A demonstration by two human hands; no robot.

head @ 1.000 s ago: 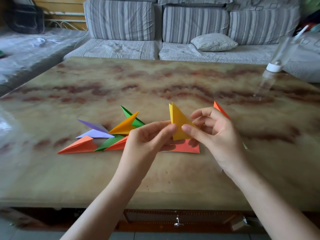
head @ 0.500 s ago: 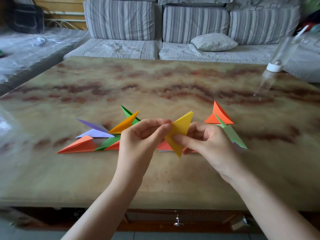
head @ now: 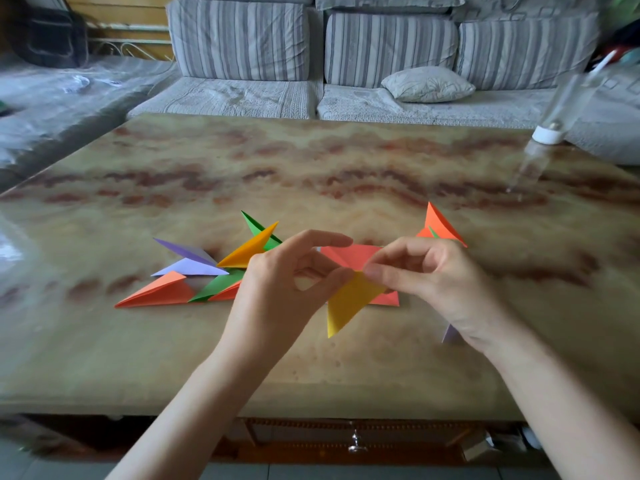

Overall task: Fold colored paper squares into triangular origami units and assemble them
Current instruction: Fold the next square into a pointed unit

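Note:
A yellow folded paper triangle [head: 348, 303] hangs point-down just above the table, pinched at its top corner by both hands. My left hand [head: 277, 289] pinches it from the left with thumb and forefinger. My right hand [head: 429, 275] pinches it from the right. Under them lies a flat red paper [head: 349, 256]. To the left rests a cluster of folded units: orange [head: 156, 292], purple [head: 190, 261], green [head: 221, 284] and yellow [head: 249, 247]. An upright orange unit [head: 438, 225] stands behind my right hand.
The marble-patterned table [head: 311, 174] has a clear bottle [head: 554, 119] at its far right. A striped sofa with a cushion [head: 427, 84] runs behind it. A drawer knob [head: 356, 445] shows below the near edge. A purple paper tip [head: 450, 334] peeks under my right wrist.
The yellow triangle has swung from upright to point-down and lower over the table. Both hands moved down a little, and the flat red paper now shows between them.

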